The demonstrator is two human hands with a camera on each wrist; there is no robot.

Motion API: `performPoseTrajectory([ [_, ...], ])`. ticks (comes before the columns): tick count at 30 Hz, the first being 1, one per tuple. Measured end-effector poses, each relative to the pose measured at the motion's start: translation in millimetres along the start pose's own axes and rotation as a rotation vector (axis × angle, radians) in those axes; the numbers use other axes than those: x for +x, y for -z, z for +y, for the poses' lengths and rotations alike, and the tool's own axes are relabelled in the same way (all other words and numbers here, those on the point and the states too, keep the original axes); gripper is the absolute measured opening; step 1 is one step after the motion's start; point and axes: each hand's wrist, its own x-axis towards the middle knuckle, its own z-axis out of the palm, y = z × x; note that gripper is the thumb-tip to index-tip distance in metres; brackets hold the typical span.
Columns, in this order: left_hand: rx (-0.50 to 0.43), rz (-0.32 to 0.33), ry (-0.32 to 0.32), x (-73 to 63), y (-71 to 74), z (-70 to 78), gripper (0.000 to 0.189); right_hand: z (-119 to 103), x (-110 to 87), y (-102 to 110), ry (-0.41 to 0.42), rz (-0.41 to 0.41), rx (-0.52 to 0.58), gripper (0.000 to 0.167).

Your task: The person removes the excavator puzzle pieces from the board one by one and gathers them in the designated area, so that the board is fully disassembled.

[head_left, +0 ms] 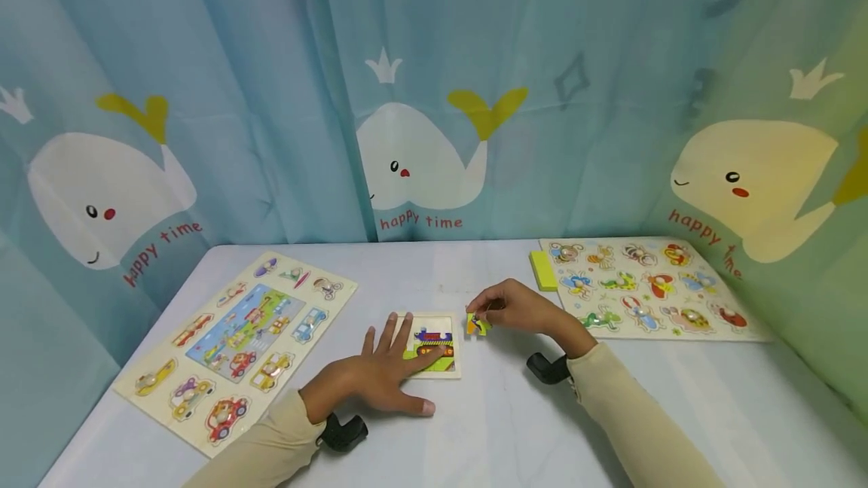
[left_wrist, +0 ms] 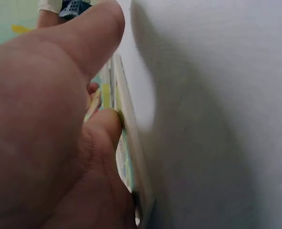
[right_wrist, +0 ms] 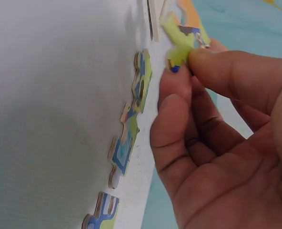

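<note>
Nearest, the left hand [head_left: 385,376] lies with fingers spread over the small puzzle tray [head_left: 457,356], roughly midway between the left and right edges of the table [head_left: 502,420], a good brace against sliding. Just beyond the tray's right rim, the right hand [head_left: 521,310] pinches a puzzle piece [head_left: 472,324]; fitting it seems the step, so turn its outline to match the gap, then press flat, leaving alone the yellow block [head_left: 543,271] near the table's far edge.

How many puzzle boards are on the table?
3: the vehicle board at left, the small square board partly under the left hand, and the insect board at right.
</note>
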Motion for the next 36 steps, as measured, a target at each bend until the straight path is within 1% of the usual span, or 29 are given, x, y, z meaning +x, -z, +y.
performPoseTrajectory([
  [3,0.012,0.003,0.013,-0.2,1.6,1.7,0.083,0.1,1.6,1.5,0.009,-0.033,0.005,0.017],
  [7,0.021,-0.003,0.018,-1.2,4.0,4.5,0.084,-0.6,2.2,1.7,-0.023,-0.082,-0.012,0.016],
  [9,0.02,-0.004,0.011,-1.4,4.3,5.8,0.085,-0.8,1.6,1.7,-0.05,-0.091,-0.028,0.016],
  [16,0.019,0.004,0.007,-0.6,2.7,7.7,0.088,-0.4,1.0,1.1,-0.062,-0.093,-0.052,0.015],
  [21,0.013,-0.001,0.012,0.8,1.7,6.5,0.088,-3.0,1.7,0.0,-0.069,-0.094,-0.092,0.014],
  [26,-0.004,-0.007,0.007,0.5,3.9,4.9,0.085,-5.6,3.5,-2.0,-0.083,-0.091,-0.145,0.012],
  [28,-0.01,0.005,-0.001,0.6,4.9,4.6,0.083,-5.9,3.7,-2.8,-0.091,-0.088,-0.153,0.012],
  [33,-0.008,0.063,-0.022,4.4,6.8,5.2,0.076,-6.0,3.5,-3.4,-0.099,-0.08,-0.127,0.012],
  [36,-0.017,0.062,-0.03,6.2,6.8,6.2,0.079,-5.9,3.2,-2.8,-0.111,-0.079,-0.112,0.012],
])
